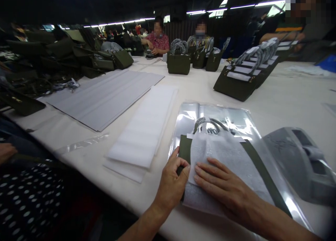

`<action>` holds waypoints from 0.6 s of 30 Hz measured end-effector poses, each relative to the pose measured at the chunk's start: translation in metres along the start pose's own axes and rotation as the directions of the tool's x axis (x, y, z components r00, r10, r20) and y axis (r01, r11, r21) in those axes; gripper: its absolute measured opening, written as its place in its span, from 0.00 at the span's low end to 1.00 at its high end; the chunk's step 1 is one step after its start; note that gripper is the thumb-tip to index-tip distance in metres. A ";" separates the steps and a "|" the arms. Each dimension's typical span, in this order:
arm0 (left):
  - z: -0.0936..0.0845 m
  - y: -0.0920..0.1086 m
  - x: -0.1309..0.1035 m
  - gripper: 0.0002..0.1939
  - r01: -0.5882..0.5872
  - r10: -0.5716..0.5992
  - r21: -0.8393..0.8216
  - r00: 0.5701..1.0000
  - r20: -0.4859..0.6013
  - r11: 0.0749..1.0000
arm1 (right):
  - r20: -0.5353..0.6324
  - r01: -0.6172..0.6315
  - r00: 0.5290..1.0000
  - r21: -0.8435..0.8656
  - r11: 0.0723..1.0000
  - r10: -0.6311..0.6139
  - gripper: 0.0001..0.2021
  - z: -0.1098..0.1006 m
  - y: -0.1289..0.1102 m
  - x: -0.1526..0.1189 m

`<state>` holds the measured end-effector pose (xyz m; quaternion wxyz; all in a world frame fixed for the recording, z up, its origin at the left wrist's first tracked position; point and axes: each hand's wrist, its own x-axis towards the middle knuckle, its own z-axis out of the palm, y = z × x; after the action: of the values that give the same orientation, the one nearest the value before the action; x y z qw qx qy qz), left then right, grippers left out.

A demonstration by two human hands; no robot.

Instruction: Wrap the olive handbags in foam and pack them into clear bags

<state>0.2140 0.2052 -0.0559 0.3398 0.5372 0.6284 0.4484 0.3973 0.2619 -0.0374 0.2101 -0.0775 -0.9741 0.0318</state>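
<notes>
A dark green handbag (185,148) lies flat in front of me, its wrapped handles (210,123) pointing away. A white foam sheet (210,153) covers most of its face, leaving green strips bare at both sides. Under them is a stack of clear plastic bags (237,117). My left hand (173,181) grips the handbag's left edge, thumb and index finger bent together there. Across the foam sheet my right hand (223,185) lies flat with its fingers stretched out, pressing nothing between them.
White foam strips (141,132) lie to the left, beside large grey sheets (105,97). A grey tape dispenser (299,160) stands at the right. Green handbags (179,63) stand farther back, with a leaning row (236,83) at right. Other people sit around the table.
</notes>
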 end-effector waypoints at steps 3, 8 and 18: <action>-0.006 -0.004 -0.004 0.07 -0.108 0.116 0.075 0.987 -0.112 0.991 | -0.024 -0.009 1.000 0.007 1.000 0.009 0.19 -0.001 -0.001 0.004; -0.021 -0.018 -0.013 0.17 -0.629 0.611 0.282 0.775 0.160 0.724 | -0.125 -0.080 0.989 0.050 0.996 0.086 0.16 0.003 -0.007 0.009; -0.025 -0.034 -0.003 0.19 -0.819 0.785 0.364 0.551 0.283 0.444 | -0.332 -0.753 0.335 0.468 0.462 0.882 0.13 -0.086 0.035 -0.066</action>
<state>0.1790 0.1967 -0.0789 -0.0267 0.8487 0.3726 0.3745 0.4970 0.2880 0.0110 0.4335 -0.5394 -0.6866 0.2232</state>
